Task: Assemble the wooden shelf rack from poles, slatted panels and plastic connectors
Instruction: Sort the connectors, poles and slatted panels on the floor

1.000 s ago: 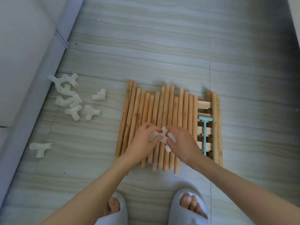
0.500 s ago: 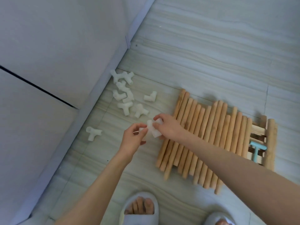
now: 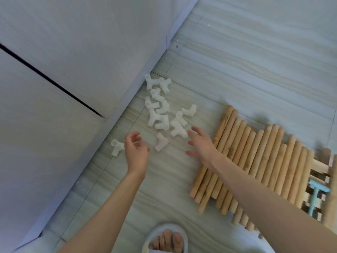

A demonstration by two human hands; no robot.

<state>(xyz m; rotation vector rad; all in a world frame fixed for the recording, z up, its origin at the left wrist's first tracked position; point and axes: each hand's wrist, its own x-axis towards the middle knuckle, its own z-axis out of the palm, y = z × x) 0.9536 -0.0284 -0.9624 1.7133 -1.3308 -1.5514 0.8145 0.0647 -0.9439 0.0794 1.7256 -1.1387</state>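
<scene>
Hands (image 3: 135, 150) (image 3: 201, 143) empty, fingers loose, beside scattered connectors (image 3: 162, 106).

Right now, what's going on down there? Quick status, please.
Left hand and right hand open, holding nothing. White connectors loose on floor. Poles unassembled. Nothing blocking.

Both forearms are bare from the bottom edge of the frame up to the wrists, with no sleeve, watch, bracelet or ring showing. The left hand (image 3: 135, 152) and the right hand (image 3: 201, 144) wear no gloves; the fingertips look faintly pinkish, perhaps nail polish, though blur makes that uncertain. On one foot is a pale, open-toed slipper (image 3: 166, 238) with a wide band across the top, its rounded front leaving the bare toes exposed.
</scene>
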